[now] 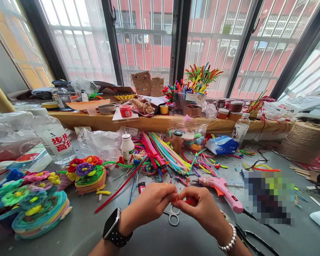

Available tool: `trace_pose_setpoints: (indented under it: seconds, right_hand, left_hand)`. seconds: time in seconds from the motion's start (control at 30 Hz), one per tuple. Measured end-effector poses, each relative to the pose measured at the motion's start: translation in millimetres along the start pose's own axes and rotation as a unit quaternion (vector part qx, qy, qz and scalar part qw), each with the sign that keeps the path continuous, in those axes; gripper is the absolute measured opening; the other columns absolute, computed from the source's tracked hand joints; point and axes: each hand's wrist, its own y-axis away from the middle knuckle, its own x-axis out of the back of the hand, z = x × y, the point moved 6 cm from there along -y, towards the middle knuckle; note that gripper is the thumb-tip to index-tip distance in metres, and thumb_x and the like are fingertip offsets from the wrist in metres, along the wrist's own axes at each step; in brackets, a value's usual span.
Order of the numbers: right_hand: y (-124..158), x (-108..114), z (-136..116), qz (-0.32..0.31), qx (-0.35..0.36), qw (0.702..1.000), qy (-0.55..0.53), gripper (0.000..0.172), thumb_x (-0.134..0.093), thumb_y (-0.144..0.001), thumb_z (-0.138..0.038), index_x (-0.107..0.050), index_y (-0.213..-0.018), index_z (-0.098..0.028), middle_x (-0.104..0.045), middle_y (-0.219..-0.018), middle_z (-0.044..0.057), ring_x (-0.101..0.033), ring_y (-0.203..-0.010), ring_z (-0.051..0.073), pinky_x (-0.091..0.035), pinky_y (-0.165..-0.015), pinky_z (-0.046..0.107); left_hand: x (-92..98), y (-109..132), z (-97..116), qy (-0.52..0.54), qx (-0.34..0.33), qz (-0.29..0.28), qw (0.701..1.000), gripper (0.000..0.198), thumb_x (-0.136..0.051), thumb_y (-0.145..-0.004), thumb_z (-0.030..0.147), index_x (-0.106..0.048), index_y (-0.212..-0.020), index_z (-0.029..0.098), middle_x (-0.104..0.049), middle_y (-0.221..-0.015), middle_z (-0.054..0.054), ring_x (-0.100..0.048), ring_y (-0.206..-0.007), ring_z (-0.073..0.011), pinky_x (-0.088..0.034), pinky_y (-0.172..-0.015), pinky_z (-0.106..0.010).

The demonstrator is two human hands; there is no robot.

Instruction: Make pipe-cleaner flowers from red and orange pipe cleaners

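My left hand [156, 201] and my right hand [200, 206] meet fingertip to fingertip above the table, both pinching a small red-orange piece [191, 201] that looks like pipe cleaner. Most of it is hidden by my fingers. Under my hands, partly covered, lie scissors [174, 219] with metal handles. Right of my right hand rests a pink glue gun [224, 190], its nozzle pointing left. Just beyond my left hand is a small lighter [141, 187]. A long dark-red pipe cleaner [120, 186] lies slantwise to the left.
Bundled colourful pipe cleaners [160, 153] lie behind my hands, near a white bottle [127, 149] and a brown jar [176, 141]. Pipe-cleaner flower pieces [42, 213] stand at left. A large water bottle [53, 138] is behind them. Twine [304, 140] stands at right; black cable [256, 238] lies front right.
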Motion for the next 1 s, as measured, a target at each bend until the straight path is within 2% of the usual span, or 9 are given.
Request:
trace_pose_setpoints:
  seconds: [0.1,0.23,0.5,0.63,0.7,0.8,0.83,0.9,1.0]
  right_hand:
    - [0,2,-7,0.025,0.028,0.994,0.106,0.023,-0.056,-0.07,-0.037,-0.063,-0.062,-0.017,-0.047,-0.049,-0.004,-0.033,-0.046,0.007,-0.021,-0.044,0.021]
    - [2,4,-11,0.04,0.037,0.981,0.185,0.022,-0.054,-0.071,-0.038,-0.064,-0.062,-0.02,-0.056,-0.054,-0.003,-0.041,-0.048,0.009,-0.025,-0.046,0.021]
    - [1,8,-1,0.067,0.004,0.987,0.147,0.021,-0.051,-0.073,-0.039,-0.067,-0.074,-0.026,-0.064,-0.062,0.0,-0.051,-0.052,0.013,-0.031,-0.049,0.022]
    - [-2,16,2,0.087,-0.015,0.996,0.028,0.022,-0.054,-0.071,-0.038,-0.067,-0.071,-0.02,-0.063,-0.065,0.001,-0.051,-0.057,0.013,-0.033,-0.052,0.022]
    - [-4,19,4,0.077,-0.035,0.994,-0.072,0.023,-0.057,-0.069,-0.039,-0.065,-0.068,-0.017,-0.059,-0.061,0.0,-0.046,-0.055,0.01,-0.031,-0.049,0.02]
    - [-6,19,12,0.053,-0.093,0.969,-0.221,0.024,-0.062,-0.065,-0.037,-0.063,-0.065,-0.014,-0.044,-0.048,-0.005,-0.029,-0.042,0.004,-0.019,-0.039,0.018]
    - [-6,16,15,0.039,-0.11,0.956,-0.27,0.024,-0.062,-0.065,-0.037,-0.061,-0.064,-0.013,-0.037,-0.044,-0.007,-0.022,-0.039,0.003,-0.014,-0.037,0.019]
    - [-5,5,18,-0.016,-0.129,0.919,-0.373,0.024,-0.061,-0.066,-0.037,-0.058,-0.064,-0.013,-0.024,-0.039,-0.011,-0.012,-0.036,0.002,-0.008,-0.036,0.02]
    - [0,-19,17,-0.146,-0.152,0.848,-0.486,0.024,-0.061,-0.067,-0.035,-0.054,-0.061,-0.014,-0.019,-0.037,-0.012,-0.009,-0.033,0.002,-0.007,-0.034,0.019]
  left_hand:
    - [-3.6,-1,-6,-0.018,0.017,-0.01,1.0,0.025,-0.033,-0.083,0.024,-0.043,-0.061,0.017,-0.043,-0.054,0.004,-0.037,-0.051,-0.0081,-0.025,-0.048,-0.019]
    - [-5.3,-1,-7,-0.014,0.024,-0.01,1.0,0.026,-0.034,-0.082,0.024,-0.044,-0.06,0.017,-0.043,-0.052,0.005,-0.036,-0.049,-0.0076,-0.024,-0.046,-0.019]
    - [2.0,-1,-12,0.024,0.07,0.056,0.996,0.027,-0.043,-0.077,0.038,-0.051,-0.063,0.016,-0.052,-0.054,0.002,-0.044,-0.05,-0.0095,-0.029,-0.048,-0.019]
    - [11.3,0,-18,0.155,0.096,0.124,0.975,0.02,-0.053,-0.071,0.037,-0.053,-0.077,0.018,-0.058,-0.062,0.001,-0.051,-0.054,-0.0113,-0.037,-0.053,-0.02]
    - [18.7,3,-20,0.275,0.101,0.181,0.939,0.026,-0.055,-0.07,0.033,-0.048,-0.089,0.018,-0.056,-0.059,0.002,-0.052,-0.051,-0.0107,-0.039,-0.051,-0.021]
    - [28.0,5,-21,0.436,0.076,0.25,0.861,0.04,-0.061,-0.065,0.03,-0.041,-0.097,0.017,-0.049,-0.055,0.006,-0.047,-0.046,-0.0084,-0.038,-0.046,-0.019]
    - [29.0,5,-21,0.473,0.065,0.252,0.842,0.044,-0.063,-0.063,0.028,-0.041,-0.1,0.017,-0.047,-0.055,0.007,-0.046,-0.046,-0.0074,-0.037,-0.045,-0.018]
    - [25.6,2,-19,0.513,0.057,0.213,0.829,0.049,-0.065,-0.061,0.025,-0.042,-0.104,0.016,-0.045,-0.054,0.007,-0.042,-0.045,-0.006,-0.035,-0.044,-0.017]
    - [14.4,0,-11,0.507,0.056,0.111,0.853,0.049,-0.066,-0.06,0.02,-0.047,-0.106,0.017,-0.05,-0.06,0.004,-0.047,-0.053,-0.0076,-0.037,-0.05,-0.018]
